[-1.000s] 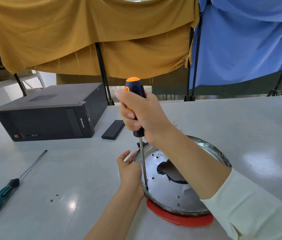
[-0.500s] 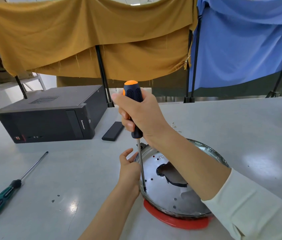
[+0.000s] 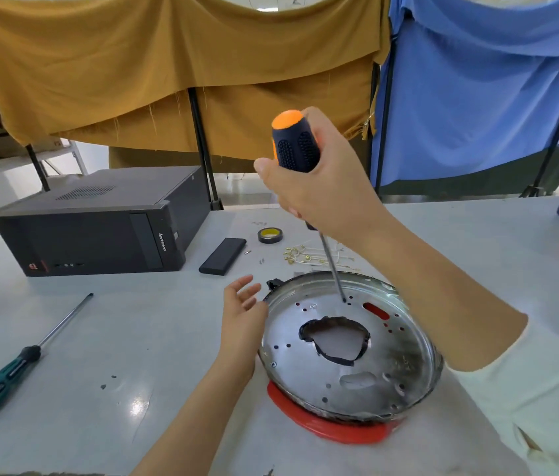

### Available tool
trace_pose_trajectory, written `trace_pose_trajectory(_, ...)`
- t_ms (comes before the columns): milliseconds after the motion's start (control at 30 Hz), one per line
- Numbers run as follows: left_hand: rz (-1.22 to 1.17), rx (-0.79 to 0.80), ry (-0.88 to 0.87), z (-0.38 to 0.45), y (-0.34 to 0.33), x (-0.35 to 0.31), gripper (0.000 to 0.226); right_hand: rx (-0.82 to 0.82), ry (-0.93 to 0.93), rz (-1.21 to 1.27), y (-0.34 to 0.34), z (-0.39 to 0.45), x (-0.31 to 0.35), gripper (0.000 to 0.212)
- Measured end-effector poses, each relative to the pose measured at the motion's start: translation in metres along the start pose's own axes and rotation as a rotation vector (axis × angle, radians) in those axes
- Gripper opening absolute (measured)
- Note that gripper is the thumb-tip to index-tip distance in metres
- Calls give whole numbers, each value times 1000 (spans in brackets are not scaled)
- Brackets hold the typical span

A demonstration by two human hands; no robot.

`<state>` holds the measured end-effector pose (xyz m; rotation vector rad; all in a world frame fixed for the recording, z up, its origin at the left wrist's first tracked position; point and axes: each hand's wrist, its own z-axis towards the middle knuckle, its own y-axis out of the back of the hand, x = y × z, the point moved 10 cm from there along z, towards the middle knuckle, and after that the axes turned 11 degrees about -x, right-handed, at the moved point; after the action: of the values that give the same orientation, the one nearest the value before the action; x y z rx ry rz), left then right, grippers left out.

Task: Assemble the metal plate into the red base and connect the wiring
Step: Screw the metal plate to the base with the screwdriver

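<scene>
A round metal plate (image 3: 319, 376) with small holes and a ragged central opening sits in the red base (image 3: 333, 431), whose rim shows under its near edge. My right hand (image 3: 322, 194) grips the orange-and-black screwdriver (image 3: 297, 146) upright, its tip touching the plate's far side near some holes. My left hand (image 3: 242, 317) rests against the plate's left rim with relaxed, spread fingers and holds nothing. Small gold-tipped wires (image 3: 305, 255) lie on the table behind the plate.
A black desktop computer case (image 3: 99, 228) lies at the back left, with a flat black box (image 3: 222, 256) and a tape roll (image 3: 270, 235) beside it. A green-handled screwdriver (image 3: 17, 365) lies at the left. Cloth-draped stands line the far table edge.
My right hand lifted the screwdriver from the plate's left edge and set its tip on the far side. My left hand's fingers have spread out at the rim.
</scene>
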<state>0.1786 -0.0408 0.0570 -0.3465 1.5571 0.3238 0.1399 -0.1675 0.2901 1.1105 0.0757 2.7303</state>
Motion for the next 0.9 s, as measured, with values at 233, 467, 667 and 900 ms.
trace_pose_trajectory(233,374,371,-685,-38,-36,-76,49,19,264,-29,2,-19,31,23)
trace_pose_trajectory(467,483,290,-834,-42,-46,-92,33,-141,107,160,48,-17,-5,21)
trace_pose_trajectory(667,695,288,-1051,-21,-41,-96,20,339,-215,-89,33,-54,-88,39)
trace_pose_trajectory(900,668,138,-721,81,-14,-50,19,376,-239,-36,26,-60,-143,9)
